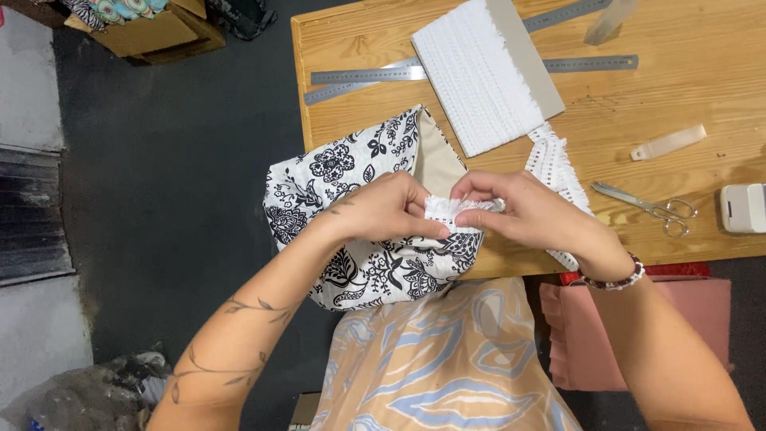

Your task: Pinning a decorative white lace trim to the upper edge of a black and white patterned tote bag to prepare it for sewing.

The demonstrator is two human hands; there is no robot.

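A pale wooden worktop (702,104) is filling the upper right of the view. Two steel rulers (367,76) are lying across it at 12 o'clock, partly under a grey card wound with white fringed trim (479,76). A loose tail of that trim (554,168) is trailing toward 6 o'clock. Scissors (650,206) are resting at 3 o'clock, a clear plastic strip (669,142) just above them, and a white box (744,207) is sitting at the right edge. Floral black-and-white fabric (359,160) is draping over the worktop's near-left corner.
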